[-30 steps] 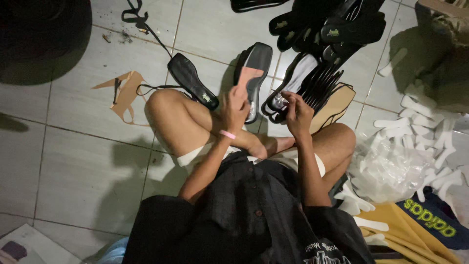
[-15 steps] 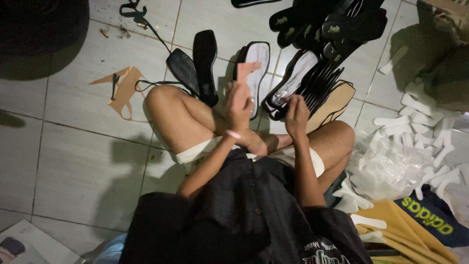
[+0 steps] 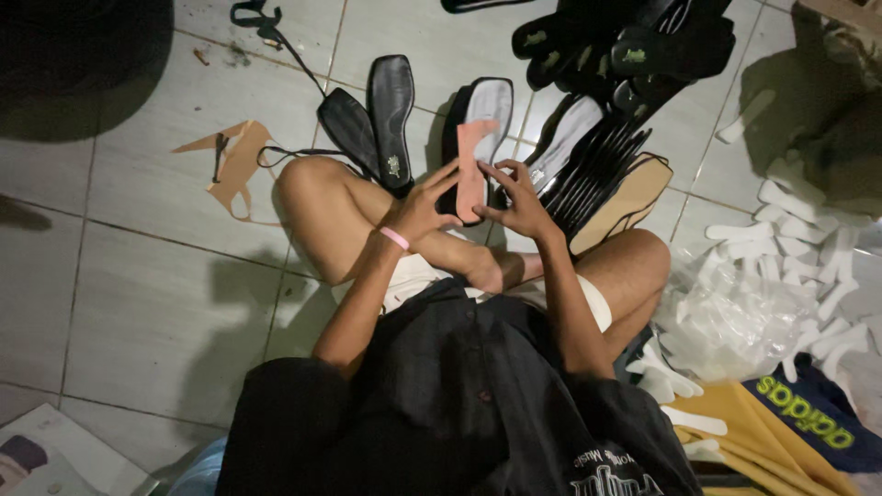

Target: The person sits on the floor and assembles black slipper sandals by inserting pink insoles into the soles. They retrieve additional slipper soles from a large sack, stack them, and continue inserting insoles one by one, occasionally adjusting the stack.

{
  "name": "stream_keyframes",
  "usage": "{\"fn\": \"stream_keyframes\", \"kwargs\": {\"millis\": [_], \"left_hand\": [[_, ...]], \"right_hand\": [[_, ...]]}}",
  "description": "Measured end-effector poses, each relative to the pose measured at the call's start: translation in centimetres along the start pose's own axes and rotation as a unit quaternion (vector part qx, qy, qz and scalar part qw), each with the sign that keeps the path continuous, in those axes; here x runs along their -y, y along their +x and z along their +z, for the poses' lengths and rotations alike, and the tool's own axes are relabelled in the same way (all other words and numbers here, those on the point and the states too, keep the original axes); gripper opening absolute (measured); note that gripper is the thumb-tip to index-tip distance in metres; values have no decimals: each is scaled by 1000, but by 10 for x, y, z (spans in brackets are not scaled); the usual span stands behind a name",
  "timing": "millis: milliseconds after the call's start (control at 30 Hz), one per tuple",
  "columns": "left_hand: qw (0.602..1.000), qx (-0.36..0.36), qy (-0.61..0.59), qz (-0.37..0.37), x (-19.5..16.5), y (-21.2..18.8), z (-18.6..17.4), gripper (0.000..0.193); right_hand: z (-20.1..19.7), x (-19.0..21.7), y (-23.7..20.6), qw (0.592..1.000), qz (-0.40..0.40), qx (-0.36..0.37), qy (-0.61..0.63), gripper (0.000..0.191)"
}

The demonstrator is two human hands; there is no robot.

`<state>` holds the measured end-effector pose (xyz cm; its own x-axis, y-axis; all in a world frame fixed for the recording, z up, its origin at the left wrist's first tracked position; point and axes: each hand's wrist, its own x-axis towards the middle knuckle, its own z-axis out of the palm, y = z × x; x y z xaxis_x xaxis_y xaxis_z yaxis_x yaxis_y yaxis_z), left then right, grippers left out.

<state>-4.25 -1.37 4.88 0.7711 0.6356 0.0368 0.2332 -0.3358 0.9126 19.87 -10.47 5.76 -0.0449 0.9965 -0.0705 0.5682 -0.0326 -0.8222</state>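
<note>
Person seated cross-legged on tiled floor (image 3: 138, 276); left hand (image 3: 424, 207) and right hand (image 3: 519, 200) both closed on 1 pinkish insole (image 3: 472, 170), held upright above the knees, fingers pinching its edges; 2 black soles (image 3: 377, 115) lie just behind the left knee; a fanned stack of soles (image 3: 597, 161) sits beside the right hand; white scraps (image 3: 790, 230) at far right.

Salmon-pink insole (image 3: 471, 170) — black soles (image 3: 390, 115), pink wristband (image 3: 395, 239) — pale grey tiles (image 3: 138, 266).

Two black insoles (image 3: 372, 115) on tile, cardboard scrap (image 3: 241, 170), white foam pieces (image 3: 808, 248), clear plastic bag (image 3: 730, 321)
</note>
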Motion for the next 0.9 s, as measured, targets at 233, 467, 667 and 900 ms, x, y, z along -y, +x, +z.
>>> {"fn": "stream_keyframes", "kwargs": {"millis": [233,467,667,900], "left_hand": [[999,-4,37,20,7,2,8,86],[1000,-5,22,12,-6,5,-1,86],[996,21,83,-19,-9,6,-9,85],[976,-29,216,-5,-4,24,9,51]], "right_hand": [[6,-4,-9,1000,-2,-23,5,82],[4,5,-5,1000,14,-2,2,83],[3,17,-3,1000,9,-5,4,82],[12,2,4,979,84,-178,50,43]]}}
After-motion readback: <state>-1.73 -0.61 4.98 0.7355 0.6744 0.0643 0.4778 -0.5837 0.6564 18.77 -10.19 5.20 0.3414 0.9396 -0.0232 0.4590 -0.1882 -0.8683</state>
